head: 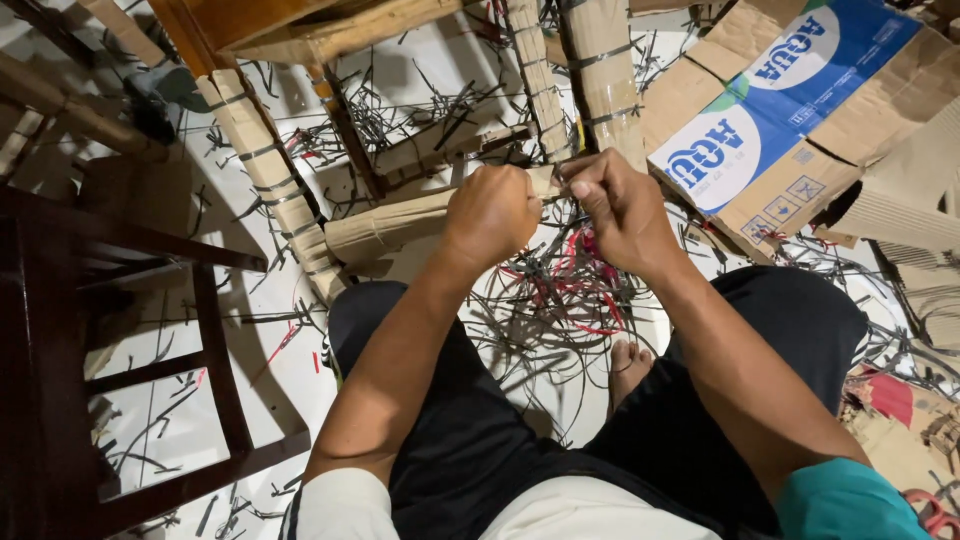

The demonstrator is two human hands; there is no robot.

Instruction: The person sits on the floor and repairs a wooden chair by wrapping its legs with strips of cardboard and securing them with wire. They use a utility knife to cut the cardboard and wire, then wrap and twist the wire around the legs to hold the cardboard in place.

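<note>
My left hand [492, 212] fisted on cardboard-wrapped leg [400, 222] | right hand [622, 205] fingers pinched shut, contents unclear | risk: wrap slipping, centre frame, if grip loosens.

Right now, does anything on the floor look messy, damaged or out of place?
Yes. Cut strap offcuts, black and some red, lie scattered over the white floor, thickest below both hands. The flattened cardboard box at upper right is torn open. The left hand and right hand hold a cardboard-wrapped bar.
</note>
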